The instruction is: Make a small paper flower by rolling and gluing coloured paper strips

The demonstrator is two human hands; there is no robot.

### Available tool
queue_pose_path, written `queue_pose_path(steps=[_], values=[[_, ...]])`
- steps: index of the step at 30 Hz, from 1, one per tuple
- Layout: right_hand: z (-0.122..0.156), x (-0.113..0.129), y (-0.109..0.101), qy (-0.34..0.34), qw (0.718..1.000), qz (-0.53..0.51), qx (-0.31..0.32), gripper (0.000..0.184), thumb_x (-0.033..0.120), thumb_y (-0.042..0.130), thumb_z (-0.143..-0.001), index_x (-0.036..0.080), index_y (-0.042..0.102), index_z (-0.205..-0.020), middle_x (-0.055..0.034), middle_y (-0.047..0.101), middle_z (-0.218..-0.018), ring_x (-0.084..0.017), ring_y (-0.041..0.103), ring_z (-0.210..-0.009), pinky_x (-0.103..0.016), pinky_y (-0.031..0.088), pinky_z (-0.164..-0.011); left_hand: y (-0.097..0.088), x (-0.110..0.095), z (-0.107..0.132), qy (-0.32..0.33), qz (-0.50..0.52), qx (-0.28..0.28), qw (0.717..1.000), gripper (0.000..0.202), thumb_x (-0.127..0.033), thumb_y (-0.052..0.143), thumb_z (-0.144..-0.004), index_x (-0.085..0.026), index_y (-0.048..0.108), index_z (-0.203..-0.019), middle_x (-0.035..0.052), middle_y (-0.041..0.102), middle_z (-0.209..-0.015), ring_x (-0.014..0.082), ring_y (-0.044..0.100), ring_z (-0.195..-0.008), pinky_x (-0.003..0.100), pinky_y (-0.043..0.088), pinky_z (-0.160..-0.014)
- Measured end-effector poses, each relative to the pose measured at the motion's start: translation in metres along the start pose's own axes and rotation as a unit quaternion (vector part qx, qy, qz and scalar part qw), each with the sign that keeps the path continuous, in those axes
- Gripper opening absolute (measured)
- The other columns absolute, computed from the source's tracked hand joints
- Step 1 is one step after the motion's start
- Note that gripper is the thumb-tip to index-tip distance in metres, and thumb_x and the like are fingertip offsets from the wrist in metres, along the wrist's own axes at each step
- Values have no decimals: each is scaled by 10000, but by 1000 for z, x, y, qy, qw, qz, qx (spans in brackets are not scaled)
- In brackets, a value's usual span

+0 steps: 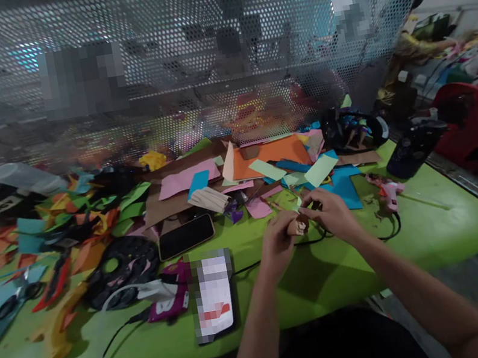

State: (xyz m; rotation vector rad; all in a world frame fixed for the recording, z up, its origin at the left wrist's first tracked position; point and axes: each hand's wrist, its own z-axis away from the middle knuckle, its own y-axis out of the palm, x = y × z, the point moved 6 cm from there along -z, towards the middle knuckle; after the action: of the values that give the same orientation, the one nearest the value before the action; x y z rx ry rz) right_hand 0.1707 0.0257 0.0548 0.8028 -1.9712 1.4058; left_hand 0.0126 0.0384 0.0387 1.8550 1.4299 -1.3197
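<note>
Near the middle of the green table [342,275], my left hand [277,238] is closed around a small brown rolled piece [298,227], perhaps paper or cardboard, with a crumpled end facing me. The fingers of my right hand [329,212] pinch at its upper edge, by a small pale green paper piece [298,202]. Whether the right fingers grip that pale piece or only touch it is hard to make out. Just beyond my hands lie pale green paper strips [322,170], blue paper [346,186] and a bundle of beige rolled strips [208,199].
A pink glue gun [391,195] lies to the right, a yellow one [64,327] to the left. Two phones [187,236], a power strip [168,301] with cables, scissors [20,294] and a black reel [121,269] occupy the left. A perforated metal screen [182,60] stands behind; a dark tumbler [415,148] sits right.
</note>
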Motion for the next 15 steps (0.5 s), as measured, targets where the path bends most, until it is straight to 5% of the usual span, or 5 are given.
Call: queue_pose_path(steps=[9,15], values=[[4,-9,6,-7,995,-98,-28,96,307,645,-796,234,659,-734,-59,650,-930,-238,616,-917,-366,467,-837,0,6,1,-30,30,-23,999,231,-109,645,-730,-221,732,-912,80,737,-962,244,656,-947,364,467,-902],[6,8,-9,-67,992,-75,-80,97,231,602,-820,244,588,-724,-77,687,-1219,-284,567,-1170,-463,389,-1012,2,21,0,-135,151,-73,976,169,-206,760,-677,-179,730,-841,46,722,-864,208,637,-852,318,480,-848]])
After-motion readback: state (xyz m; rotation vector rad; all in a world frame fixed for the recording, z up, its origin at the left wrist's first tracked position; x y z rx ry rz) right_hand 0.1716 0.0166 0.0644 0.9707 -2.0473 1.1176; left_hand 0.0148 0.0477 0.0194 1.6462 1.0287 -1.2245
